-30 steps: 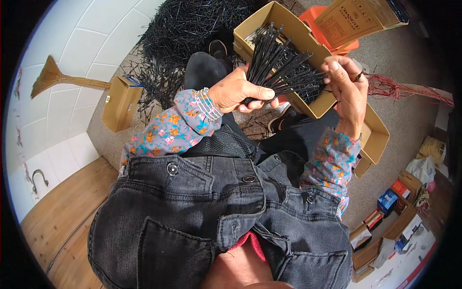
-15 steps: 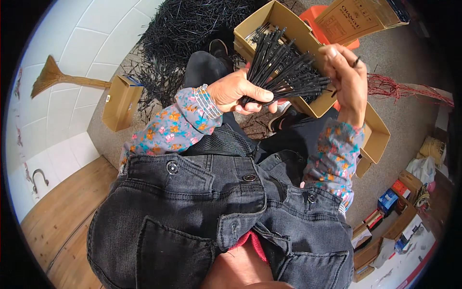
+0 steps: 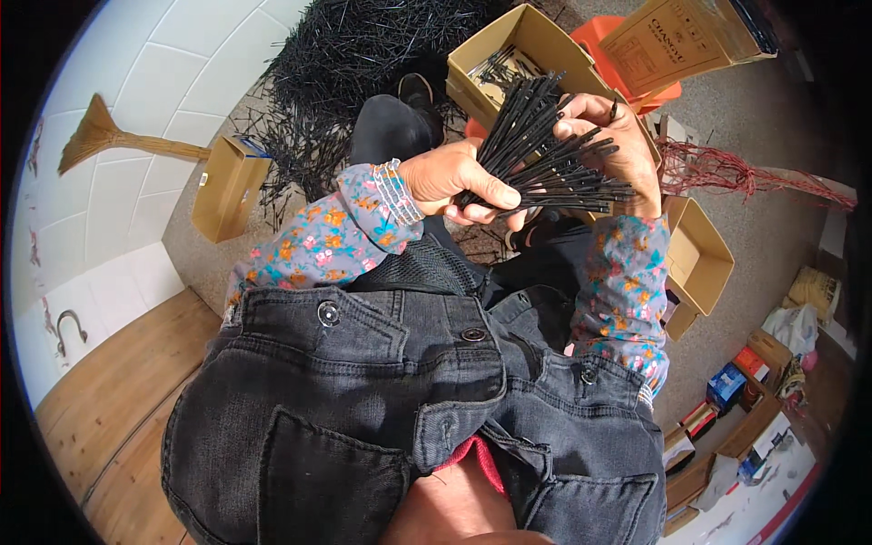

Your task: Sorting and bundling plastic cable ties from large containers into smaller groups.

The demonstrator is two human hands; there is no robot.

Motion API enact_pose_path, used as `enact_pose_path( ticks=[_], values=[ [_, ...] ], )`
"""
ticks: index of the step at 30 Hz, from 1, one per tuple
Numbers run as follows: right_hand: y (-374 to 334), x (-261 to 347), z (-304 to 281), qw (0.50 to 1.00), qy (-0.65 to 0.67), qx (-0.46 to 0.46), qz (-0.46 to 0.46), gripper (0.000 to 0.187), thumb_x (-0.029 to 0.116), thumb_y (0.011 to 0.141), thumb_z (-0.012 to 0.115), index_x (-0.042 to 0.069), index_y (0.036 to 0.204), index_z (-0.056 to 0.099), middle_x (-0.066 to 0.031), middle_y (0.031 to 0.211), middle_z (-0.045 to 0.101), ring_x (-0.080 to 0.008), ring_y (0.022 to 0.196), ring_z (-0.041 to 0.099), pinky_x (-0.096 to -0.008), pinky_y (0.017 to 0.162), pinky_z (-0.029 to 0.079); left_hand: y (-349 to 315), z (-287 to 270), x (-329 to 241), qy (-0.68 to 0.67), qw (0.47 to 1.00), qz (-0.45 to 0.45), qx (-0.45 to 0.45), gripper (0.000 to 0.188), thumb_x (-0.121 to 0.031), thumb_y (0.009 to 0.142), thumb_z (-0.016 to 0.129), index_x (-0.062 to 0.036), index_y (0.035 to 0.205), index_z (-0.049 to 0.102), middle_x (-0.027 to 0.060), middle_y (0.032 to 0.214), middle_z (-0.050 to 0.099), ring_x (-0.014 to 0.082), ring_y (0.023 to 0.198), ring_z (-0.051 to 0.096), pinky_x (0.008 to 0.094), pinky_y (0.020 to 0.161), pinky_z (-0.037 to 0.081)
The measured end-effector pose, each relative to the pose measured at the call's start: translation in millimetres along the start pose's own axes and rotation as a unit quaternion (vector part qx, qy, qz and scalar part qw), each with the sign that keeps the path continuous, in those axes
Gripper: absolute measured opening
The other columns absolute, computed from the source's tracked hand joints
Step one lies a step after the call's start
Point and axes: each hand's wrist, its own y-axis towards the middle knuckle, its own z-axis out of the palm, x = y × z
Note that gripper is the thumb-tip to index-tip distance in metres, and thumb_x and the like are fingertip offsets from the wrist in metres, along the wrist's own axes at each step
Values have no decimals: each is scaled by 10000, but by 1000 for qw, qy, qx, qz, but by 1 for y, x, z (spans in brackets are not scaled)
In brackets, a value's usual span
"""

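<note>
My left hand is closed around the lower end of a bundle of thin black sticks that fans out up and to the right. My right hand rests its fingers on the spread tips of the same bundle. Both hands hover over an open cardboard box with more black sticks lying inside it. A large heap of black sticks covers the floor behind the box.
A small cardboard box stands on the floor at left, near a straw broom against the tiled wall. An empty open box lies at right, with red strands beside it. Small cartons and packets clutter the lower right.
The bundle has tilted and fanned wider. My right hand has shifted down onto the tips, closer to my left hand.
</note>
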Motion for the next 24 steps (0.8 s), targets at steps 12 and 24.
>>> enact_pose_path(
  ticks=[12,24],
  values=[
    [-11,7,6,999,6,4,40,71,102,798,649,45,778,612,39,683,580,-20,546,496,-162,463,348,-1,0,0,22,1000,17,8,207,-142,772,645,52,835,613,46,576,526,46,375,389,177,314,266],
    [-8,-6,0,1000,22,8,-2,93,3,747,555,25,815,615,12,737,593,-29,603,514,-152,490,356,0,-4,3,16,1000,13,5,186,-89,744,633,49,864,600,142,739,632,55,390,441,178,306,298]
  ],
)
